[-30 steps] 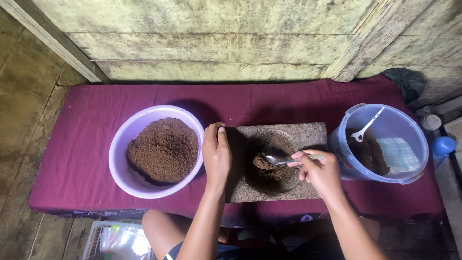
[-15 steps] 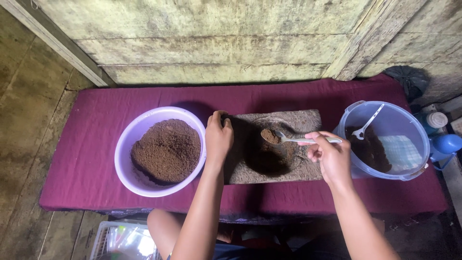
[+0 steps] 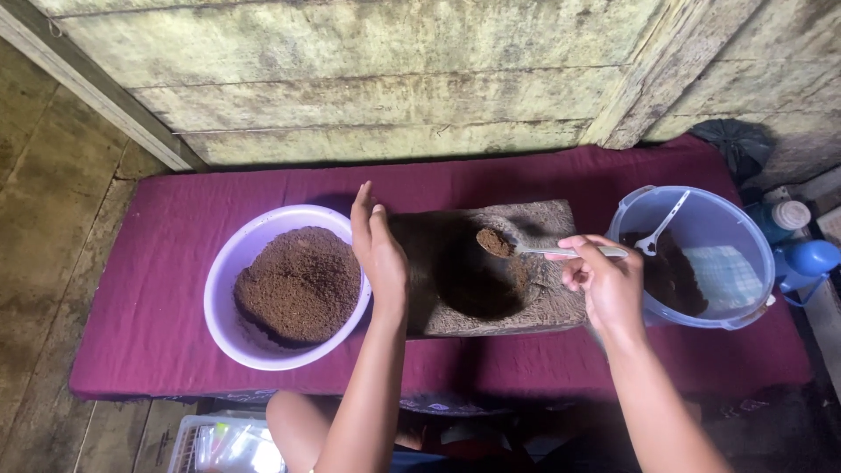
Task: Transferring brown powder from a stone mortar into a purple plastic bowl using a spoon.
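My right hand [image 3: 603, 280] grips a metal spoon [image 3: 517, 247] heaped with brown powder, held over the dark hollow of a rectangular stone block [image 3: 547, 289]. At the block's left edge my left hand [image 3: 378, 250] stands on edge with its fingers straight and together, between the block and a lilac bowl [image 3: 229, 289] that holds a mound of brown powder [image 3: 300, 282]. The left hand holds nothing.
A clear blue plastic tub [image 3: 711, 245] at the right holds dark powder and a white spoon [image 3: 661, 224]. Everything rests on a maroon cloth [image 3: 158, 245] over a low bench. A wooden wall runs behind. Blue bottles [image 3: 806, 254] stand far right, and my knees show below.
The spoon has risen out of the stone block's hollow, carrying powder. My left hand has opened from resting on the block to standing flat on edge at its left side.
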